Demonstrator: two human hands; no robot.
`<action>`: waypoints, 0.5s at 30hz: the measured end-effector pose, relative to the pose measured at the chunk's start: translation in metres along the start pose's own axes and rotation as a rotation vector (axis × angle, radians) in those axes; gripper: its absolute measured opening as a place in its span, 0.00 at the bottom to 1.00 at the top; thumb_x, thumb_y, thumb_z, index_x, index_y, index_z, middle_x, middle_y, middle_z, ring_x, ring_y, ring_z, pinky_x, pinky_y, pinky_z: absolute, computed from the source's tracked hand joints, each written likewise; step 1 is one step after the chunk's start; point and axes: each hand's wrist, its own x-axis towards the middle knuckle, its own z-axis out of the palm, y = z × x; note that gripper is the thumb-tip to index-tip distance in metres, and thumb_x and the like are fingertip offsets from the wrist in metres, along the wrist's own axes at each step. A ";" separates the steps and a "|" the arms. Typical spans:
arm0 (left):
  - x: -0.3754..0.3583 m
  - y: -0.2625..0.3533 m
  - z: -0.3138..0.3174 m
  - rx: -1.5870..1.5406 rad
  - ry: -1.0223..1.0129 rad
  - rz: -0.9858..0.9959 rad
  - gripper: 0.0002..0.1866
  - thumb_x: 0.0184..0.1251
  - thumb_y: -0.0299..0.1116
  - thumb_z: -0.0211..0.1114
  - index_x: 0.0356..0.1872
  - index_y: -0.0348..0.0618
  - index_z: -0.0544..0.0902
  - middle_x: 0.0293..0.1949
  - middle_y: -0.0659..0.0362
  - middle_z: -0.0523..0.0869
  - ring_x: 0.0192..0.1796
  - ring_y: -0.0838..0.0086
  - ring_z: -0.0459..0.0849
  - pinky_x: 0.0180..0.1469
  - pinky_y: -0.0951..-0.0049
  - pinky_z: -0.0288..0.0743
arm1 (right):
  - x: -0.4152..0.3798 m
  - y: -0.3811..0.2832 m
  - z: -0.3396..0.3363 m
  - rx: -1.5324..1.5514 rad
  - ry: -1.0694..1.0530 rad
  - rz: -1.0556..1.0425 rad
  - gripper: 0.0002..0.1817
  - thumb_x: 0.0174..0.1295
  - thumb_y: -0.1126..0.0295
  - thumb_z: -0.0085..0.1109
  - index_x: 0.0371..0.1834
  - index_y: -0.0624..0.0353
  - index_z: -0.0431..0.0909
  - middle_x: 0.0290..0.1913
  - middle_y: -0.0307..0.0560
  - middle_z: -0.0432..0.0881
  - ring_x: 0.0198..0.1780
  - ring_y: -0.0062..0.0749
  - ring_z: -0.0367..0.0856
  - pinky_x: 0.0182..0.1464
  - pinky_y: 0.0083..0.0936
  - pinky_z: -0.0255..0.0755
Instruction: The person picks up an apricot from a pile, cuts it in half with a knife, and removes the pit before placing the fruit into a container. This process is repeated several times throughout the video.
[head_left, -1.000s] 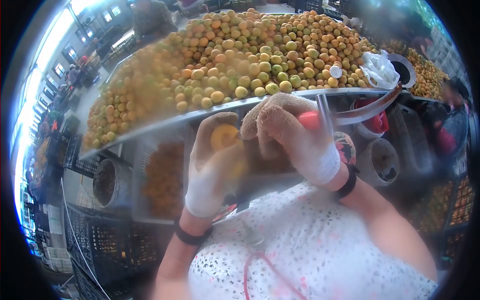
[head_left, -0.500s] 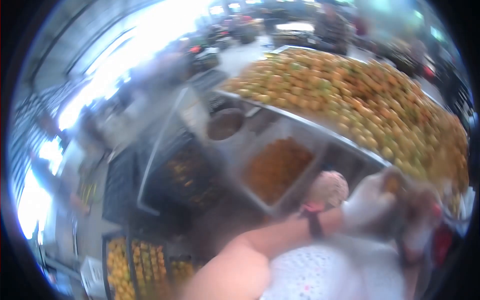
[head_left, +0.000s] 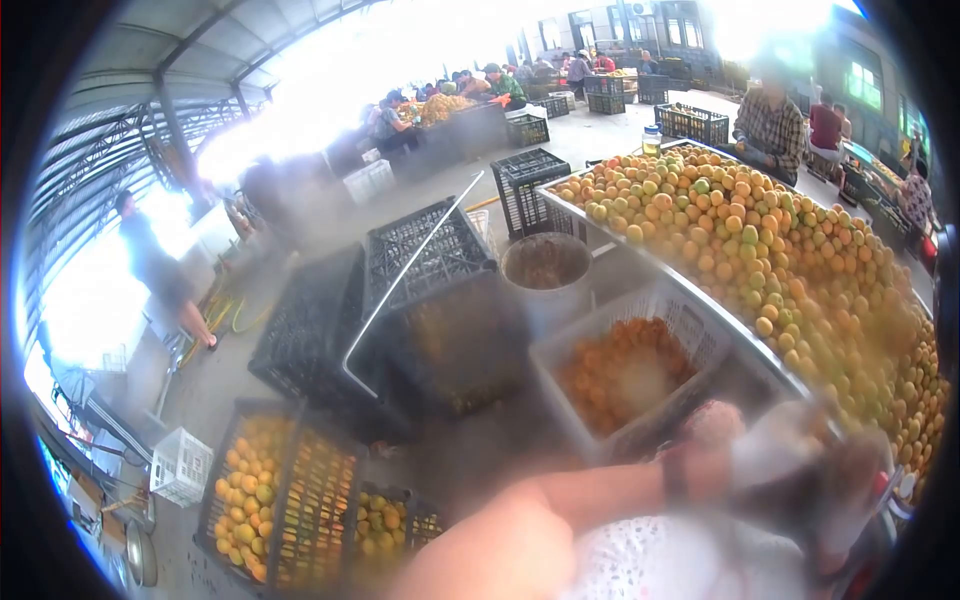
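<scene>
My left hand [head_left: 780, 440], in a pale glove with a dark band at the wrist, is by the metal edge of a big tray [head_left: 690, 275] heaped with orange and green round fruit [head_left: 740, 220]. Close beside it on the right is my right hand [head_left: 855, 480], blurred and darker. The fingers of both are smeared, and what they hold cannot be made out. Left of my hands, a white plastic crate [head_left: 570, 395] contains orange-brown pieces [head_left: 625, 370].
A bucket [head_left: 545, 290] stands behind the white crate. Black crates [head_left: 430, 240] and a bent metal rod [head_left: 400, 275] are left of it. Fruit-filled crates [head_left: 290, 500] lie lower left. A person in a checked shirt [head_left: 770, 130] is across the tray; others work farther back.
The view has turned, so the tray, crates and bucket appear lower and farther right. My hands also appear lower in view, still close together.
</scene>
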 end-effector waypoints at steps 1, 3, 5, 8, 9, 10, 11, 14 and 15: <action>0.001 0.001 0.000 -0.030 0.005 -0.021 0.34 0.59 0.25 0.60 0.71 0.41 0.68 0.41 0.48 0.84 0.45 0.64 0.83 0.52 0.67 0.77 | 0.000 0.001 -0.008 0.103 -0.128 0.043 0.11 0.81 0.66 0.39 0.48 0.55 0.74 0.38 0.39 0.73 0.41 0.24 0.74 0.47 0.19 0.71; 0.000 0.002 0.000 -0.036 0.008 -0.028 0.33 0.59 0.25 0.60 0.70 0.40 0.69 0.41 0.48 0.84 0.45 0.65 0.83 0.52 0.67 0.77 | -0.003 0.010 -0.001 -0.046 0.041 0.032 0.21 0.76 0.48 0.40 0.40 0.55 0.71 0.34 0.38 0.71 0.32 0.21 0.67 0.35 0.18 0.60; -0.001 0.001 0.000 -0.040 0.005 -0.036 0.32 0.60 0.25 0.60 0.69 0.40 0.69 0.41 0.48 0.85 0.45 0.65 0.83 0.52 0.67 0.77 | -0.007 0.010 -0.009 -0.195 0.214 0.016 0.34 0.70 0.31 0.41 0.32 0.56 0.68 0.30 0.38 0.68 0.24 0.18 0.60 0.22 0.17 0.50; -0.001 -0.002 0.000 -0.033 0.005 -0.030 0.31 0.60 0.26 0.60 0.68 0.40 0.70 0.42 0.49 0.85 0.46 0.66 0.83 0.53 0.67 0.77 | -0.015 0.012 -0.045 -0.048 -0.032 0.190 0.10 0.81 0.69 0.40 0.53 0.57 0.73 0.41 0.39 0.75 0.42 0.24 0.75 0.47 0.21 0.72; -0.001 -0.002 0.000 -0.022 -0.012 -0.022 0.31 0.60 0.26 0.61 0.68 0.40 0.70 0.42 0.49 0.85 0.46 0.65 0.83 0.53 0.66 0.77 | -0.014 0.022 -0.044 -0.050 -0.031 0.202 0.11 0.80 0.68 0.40 0.56 0.58 0.71 0.45 0.41 0.75 0.46 0.26 0.75 0.50 0.22 0.72; -0.001 0.001 0.001 -0.013 -0.036 -0.017 0.31 0.60 0.25 0.62 0.68 0.40 0.70 0.42 0.49 0.85 0.46 0.65 0.83 0.53 0.66 0.77 | -0.012 0.034 -0.042 -0.056 -0.023 0.215 0.13 0.80 0.67 0.41 0.59 0.58 0.70 0.49 0.43 0.75 0.49 0.28 0.76 0.52 0.23 0.72; -0.001 0.001 0.000 -0.032 -0.055 -0.028 0.31 0.60 0.25 0.62 0.68 0.40 0.70 0.42 0.49 0.85 0.46 0.65 0.83 0.53 0.66 0.77 | -0.013 0.046 -0.041 -0.069 -0.002 0.233 0.15 0.79 0.66 0.42 0.62 0.59 0.68 0.53 0.45 0.75 0.52 0.30 0.77 0.55 0.24 0.72; -0.006 -0.008 -0.011 -0.449 -0.145 -0.253 0.27 0.66 0.27 0.66 0.66 0.44 0.73 0.43 0.59 0.86 0.46 0.79 0.81 0.45 0.77 0.79 | -0.051 0.040 -0.072 -0.195 0.189 0.339 0.24 0.77 0.63 0.44 0.72 0.61 0.64 0.64 0.50 0.76 0.61 0.35 0.79 0.62 0.27 0.73; -0.010 0.017 -0.014 -0.268 -0.112 -0.440 0.25 0.68 0.27 0.66 0.66 0.46 0.73 0.47 0.62 0.85 0.48 0.84 0.80 0.43 0.81 0.79 | -0.028 0.003 -0.029 -0.689 0.111 0.380 0.27 0.73 0.62 0.51 0.72 0.62 0.63 0.62 0.52 0.77 0.60 0.42 0.79 0.62 0.34 0.73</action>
